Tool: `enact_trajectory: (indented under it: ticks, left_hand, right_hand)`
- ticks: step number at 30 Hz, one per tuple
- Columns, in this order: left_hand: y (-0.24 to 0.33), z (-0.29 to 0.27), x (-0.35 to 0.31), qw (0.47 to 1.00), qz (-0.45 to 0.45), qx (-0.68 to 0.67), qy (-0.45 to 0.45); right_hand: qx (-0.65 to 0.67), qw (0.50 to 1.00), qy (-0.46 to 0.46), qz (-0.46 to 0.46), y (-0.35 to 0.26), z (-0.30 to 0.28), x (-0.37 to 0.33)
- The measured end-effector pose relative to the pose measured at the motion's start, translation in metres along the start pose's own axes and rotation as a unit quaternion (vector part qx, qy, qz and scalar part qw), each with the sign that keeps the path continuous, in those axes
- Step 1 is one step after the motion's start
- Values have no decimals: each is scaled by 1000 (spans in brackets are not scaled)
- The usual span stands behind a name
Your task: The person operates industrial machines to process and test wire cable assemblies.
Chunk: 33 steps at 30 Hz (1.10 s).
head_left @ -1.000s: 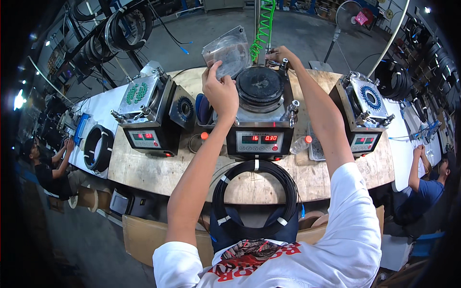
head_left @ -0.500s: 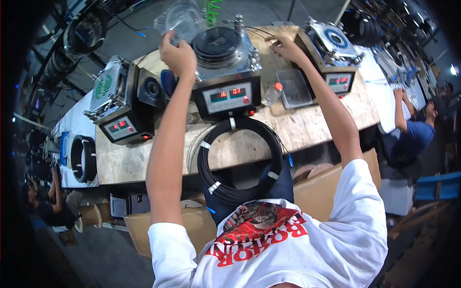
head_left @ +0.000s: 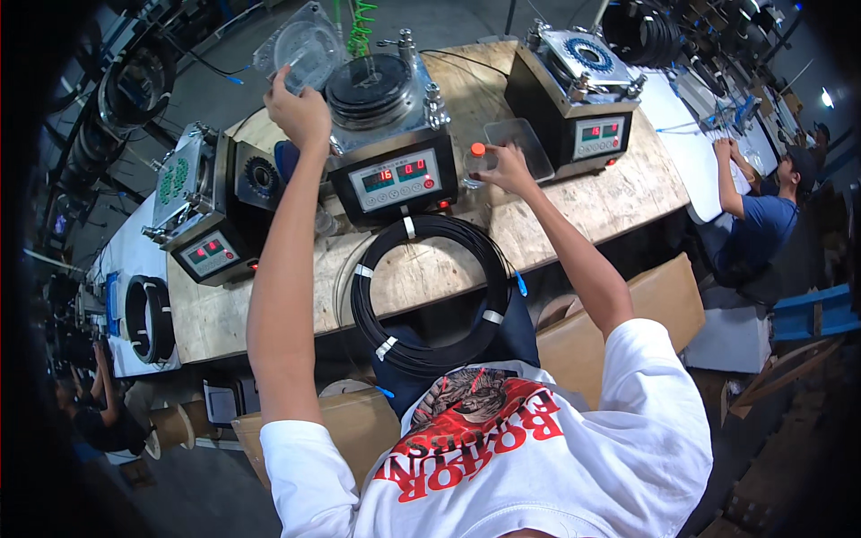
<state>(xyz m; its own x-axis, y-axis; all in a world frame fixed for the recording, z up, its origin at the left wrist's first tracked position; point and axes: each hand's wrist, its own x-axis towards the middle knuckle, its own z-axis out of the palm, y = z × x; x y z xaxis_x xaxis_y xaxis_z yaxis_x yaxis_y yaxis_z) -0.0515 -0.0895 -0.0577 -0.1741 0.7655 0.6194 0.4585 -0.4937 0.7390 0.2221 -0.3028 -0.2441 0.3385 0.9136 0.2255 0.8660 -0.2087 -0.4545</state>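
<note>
My left hand (head_left: 300,115) is closed on the edge of a clear plastic cover (head_left: 307,52) with a round middle, held up behind and left of the centre machine (head_left: 395,175). That machine has a black round plate (head_left: 368,88) on its metal top and a lit red display on its front. My right hand (head_left: 509,170) has its fingers closed round a small clear bottle (head_left: 473,165) with an orange cap, which stands right of the centre machine. Behind that hand lies a clear plastic tray (head_left: 531,145). A coil of black cable (head_left: 363,309) with white ties rests against my lap and the table edge.
Similar machines stand at left (head_left: 211,238) and right (head_left: 587,134), the right one topped by a ring of blue pieces (head_left: 589,54). The wooden table (head_left: 574,215) spans the front. A person in a blue shirt (head_left: 769,220) works at far right. Another black coil (head_left: 150,318) lies at left.
My right hand has come down from above the tray to the bottle and closed on it. My left hand still holds up the clear cover. The whole view has shifted a little.
</note>
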Motion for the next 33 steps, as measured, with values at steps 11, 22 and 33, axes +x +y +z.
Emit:
enact_trajectory:
  ticks: [11,22,33]
  left_hand:
    - [8,-3,-10,999,4,-34,8]
    - [-4,-1,-7,992,-64,-106,23]
    - [-12,1,-8,986,0,-151,74]
  right_hand:
    - [213,967,106,-90,-84,-124,111]
    - [-339,865,146,-340,-189,-165,143]
    - [-442,748,165,-466,-289,-117,156]
